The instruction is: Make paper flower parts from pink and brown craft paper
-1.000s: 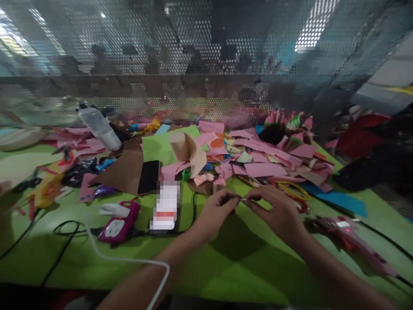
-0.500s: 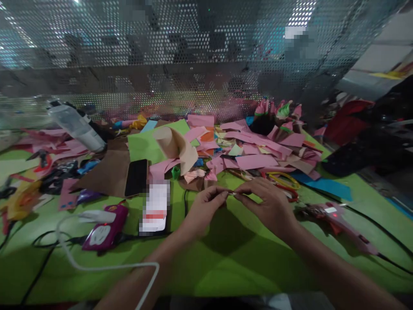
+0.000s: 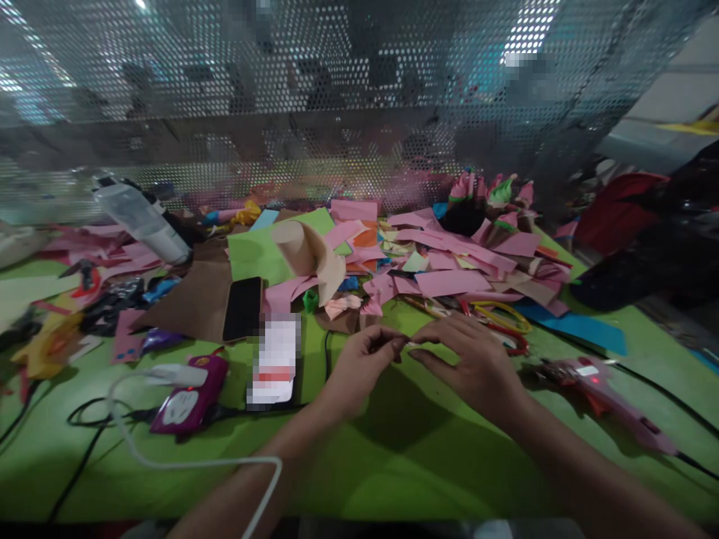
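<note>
A tiny pale bit, too small to identify, shows between the fingertips of both hands, above the green table. The left hand pinches thumb and forefinger almost together at its left end. The right hand holds thumb and forefinger slightly parted at its right end; whether they grip it, I cannot tell. Right lies a pink glue gun, left a dark-screened phone, and far, pink paper scraps.

Right of the black phone are a white bit and pink scraps; left, a brown sheet; behind, a dotty grey wall.
</note>
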Available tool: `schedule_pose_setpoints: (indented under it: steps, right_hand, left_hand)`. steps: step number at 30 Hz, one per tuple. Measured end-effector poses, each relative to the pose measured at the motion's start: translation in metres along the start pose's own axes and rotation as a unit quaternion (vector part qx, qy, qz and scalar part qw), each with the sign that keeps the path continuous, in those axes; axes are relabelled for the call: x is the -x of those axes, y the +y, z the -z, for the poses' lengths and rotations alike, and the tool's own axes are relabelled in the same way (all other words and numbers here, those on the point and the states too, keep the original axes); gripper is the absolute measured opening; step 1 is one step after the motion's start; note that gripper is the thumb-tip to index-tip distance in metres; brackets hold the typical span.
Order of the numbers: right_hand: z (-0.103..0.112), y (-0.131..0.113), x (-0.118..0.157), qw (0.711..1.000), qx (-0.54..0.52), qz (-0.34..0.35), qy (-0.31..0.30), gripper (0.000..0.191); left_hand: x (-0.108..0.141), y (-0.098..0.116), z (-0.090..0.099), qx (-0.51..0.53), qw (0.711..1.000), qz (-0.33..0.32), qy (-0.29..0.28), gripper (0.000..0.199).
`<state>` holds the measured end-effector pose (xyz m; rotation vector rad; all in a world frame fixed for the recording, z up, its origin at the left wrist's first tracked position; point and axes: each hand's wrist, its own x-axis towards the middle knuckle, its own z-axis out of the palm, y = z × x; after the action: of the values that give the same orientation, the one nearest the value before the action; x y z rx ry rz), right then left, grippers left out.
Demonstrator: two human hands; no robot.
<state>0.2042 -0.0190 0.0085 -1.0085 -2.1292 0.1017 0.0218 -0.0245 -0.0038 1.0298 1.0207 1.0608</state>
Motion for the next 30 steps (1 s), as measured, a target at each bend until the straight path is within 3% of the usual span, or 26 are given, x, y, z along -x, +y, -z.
schedule_pose_setpoints:
  steps: [15, 22, 30]
  right_hand:
    - [-0.0063, 0.0036, 0.0030, 0.998, 0.003, 0.060, 0.019, 0.010]
    - [-0.0075, 0.0042, 0.0027, 0.997, 0.009, 0.062, 0.037, 0.011]
    - [-0.0023, 0.0004, -0.0002, 0.999, 0.012, 0.040, 0.018, 0.015]
  left_hand:
    - [0.0012, -0.0017, -0.0012, -0.001, 1.000, 0.007, -0.009, 0.030]
    - [0.0002, -0.0016, -0.0003, -0.011, 1.000, 0.009, -0.016, 0.035]
    - [-0.0011, -0.0021, 0.0022, -0.016, 0.999, 0.011, -0.028, 0.026]
